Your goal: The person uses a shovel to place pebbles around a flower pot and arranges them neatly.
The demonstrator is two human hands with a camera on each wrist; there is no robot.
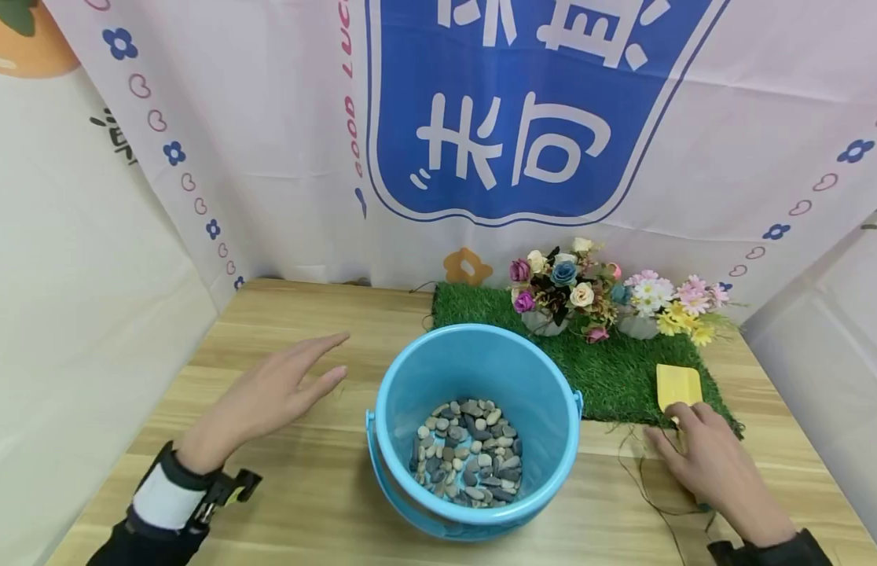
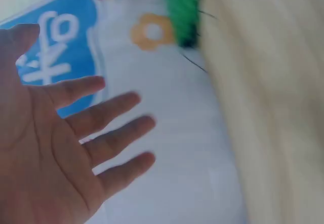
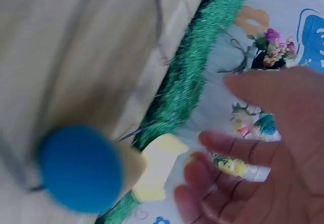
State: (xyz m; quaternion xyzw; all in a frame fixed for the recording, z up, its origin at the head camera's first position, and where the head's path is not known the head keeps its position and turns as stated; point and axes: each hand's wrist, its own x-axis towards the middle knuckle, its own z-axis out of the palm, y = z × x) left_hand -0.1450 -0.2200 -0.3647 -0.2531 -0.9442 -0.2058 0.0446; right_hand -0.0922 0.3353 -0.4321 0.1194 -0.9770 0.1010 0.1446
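A light-blue bucket stands mid-table with several grey, black and cream pebbles in its bottom. To its left my left hand hovers with fingers extended and spread, palm bare in the left wrist view. On the right, my right hand is over the handle of a small toy shovel with a yellow blade. The right wrist view shows the shovel's round blue handle end apart from the loosely bent fingers, with nothing in the palm. The blade lies on the turf mat's front edge.
A green artificial turf mat lies at the back right. Two pots of artificial flowers, one mixed and one pink, white and yellow, stand on it. Dark thin cords trail near the right hand. A printed cloth hangs behind.
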